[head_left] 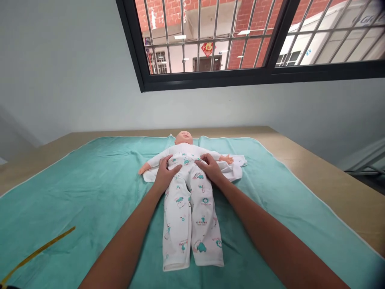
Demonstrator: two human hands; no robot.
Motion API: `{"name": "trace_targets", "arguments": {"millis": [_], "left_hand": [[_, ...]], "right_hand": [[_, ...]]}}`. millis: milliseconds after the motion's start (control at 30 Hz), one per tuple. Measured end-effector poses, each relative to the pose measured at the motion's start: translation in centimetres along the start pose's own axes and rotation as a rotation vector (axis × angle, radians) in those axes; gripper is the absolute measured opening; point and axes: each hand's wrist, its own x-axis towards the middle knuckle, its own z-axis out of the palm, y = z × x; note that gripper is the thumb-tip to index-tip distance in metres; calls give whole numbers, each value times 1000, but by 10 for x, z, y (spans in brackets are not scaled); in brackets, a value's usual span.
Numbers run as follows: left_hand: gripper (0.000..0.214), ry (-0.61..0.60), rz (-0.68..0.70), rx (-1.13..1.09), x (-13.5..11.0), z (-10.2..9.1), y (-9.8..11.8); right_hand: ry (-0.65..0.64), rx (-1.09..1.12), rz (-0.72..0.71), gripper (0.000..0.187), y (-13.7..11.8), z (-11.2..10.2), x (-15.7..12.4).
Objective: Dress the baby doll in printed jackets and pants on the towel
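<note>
A baby doll (183, 137) lies on its back, head toward the wall and arms spread, in a white long-sleeved top (161, 156). White baby pants (180, 200) with a teal and pink animal print cover its lower body up to the waist; the legs inside are hidden. At the left side of the waistband, my left hand (165, 174) is closed on the pants, thumb over the front. My right hand (212, 168) pinches the fabric at the right side of the waist. Some of the fingertips of both hands are hidden.
A teal cloth (90, 192) with a pale edge covers most of the wooden table (319, 180). White fabric (236, 170) lies spread beneath the doll's arms. A yellow-brown strip (39, 255) shows at lower left. Behind the table is a wall with a barred window (207, 78).
</note>
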Motion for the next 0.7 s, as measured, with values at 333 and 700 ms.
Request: {"name": "trace_targets", "arguments": {"millis": [333,700], "left_hand": [[46,-210,39,122,-16,-25,11],[61,-257,-6,361,-41,-32,9]], "right_hand": [[-258,-147,-54,36,-15,-28,-18],[-281,-447,-118,48,-19,-26,-53]]}}
